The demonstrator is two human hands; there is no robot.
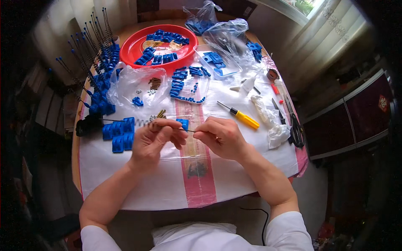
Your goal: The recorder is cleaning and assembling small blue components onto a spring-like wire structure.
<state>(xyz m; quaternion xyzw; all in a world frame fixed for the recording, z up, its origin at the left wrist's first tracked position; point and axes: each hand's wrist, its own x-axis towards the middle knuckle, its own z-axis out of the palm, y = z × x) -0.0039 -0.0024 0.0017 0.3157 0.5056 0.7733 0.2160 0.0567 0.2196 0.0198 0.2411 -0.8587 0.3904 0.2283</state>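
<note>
Head view, looking down on a cloth-covered surface (234, 175). The left hand (153, 140) and the right hand (222, 136) meet over the middle of the surface, each pinched shut on one thin metal rod (125, 121). The rod's long axis runs nearly level from left to right, dipping slightly toward the right. Its left end reaches a black block (86, 125) at the surface's left edge, and a coiled spring (144, 122) sits on the rod just left of the left hand. The short bare stretch between the two hands is the only part of the rod seen clear of the fingers on the right side, and the right hand's thumb and forefinger close on that end. The left hand is thus the nearer one to the spring, while the right hand holds the rod's near tip. Just beside the left hand lies a cluster of blue plastic blocks (119, 134), and one small blue piece (183, 123) rests behind the hands' meeting point. A yellow-handled screwdriver (240, 116) lies at a slant just beyond the right hand, apart from it. Farther back stand a red tray (134, 46) of blue parts, clear plastic bags (134, 83), and upright rods with blue tips (90, 46) at the left. Scissors (295, 125) lie at the right edge.
</note>
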